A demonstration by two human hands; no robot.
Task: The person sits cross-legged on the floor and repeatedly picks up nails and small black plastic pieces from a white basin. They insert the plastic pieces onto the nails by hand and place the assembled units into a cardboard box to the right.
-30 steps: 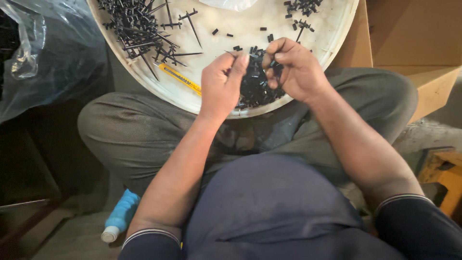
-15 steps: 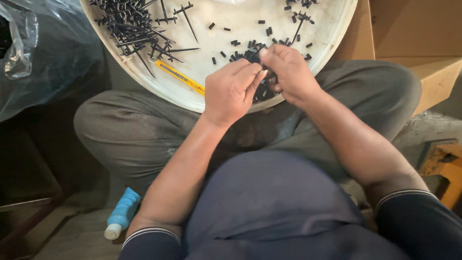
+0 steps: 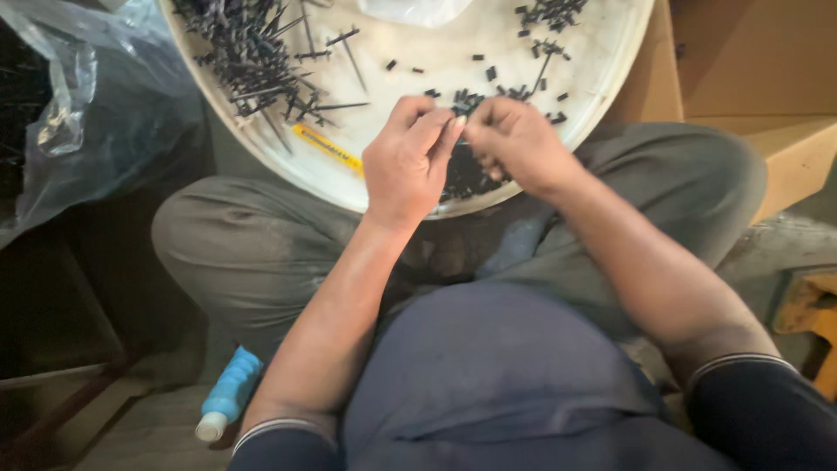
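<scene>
We hold both hands together over the near edge of the round white tray (image 3: 610,83) on our lap. Our left hand (image 3: 410,166) has its grip closed, fingertips pinched toward the right hand (image 3: 514,144), whose grip is closed too; a small black part seems pinched between them, but it is too small to tell for sure. Right below the hands lies a heap of small black parts (image 3: 466,179) at the tray's near rim. A pile of long black pins (image 3: 248,57) fills the tray's far left, with a yellow strip (image 3: 330,148) beside it. Left of the tray sits a clear plastic bag (image 3: 96,105); a blue bottle (image 3: 228,394) lies on the floor, and a cardboard box (image 3: 750,78) stands at right.
</scene>
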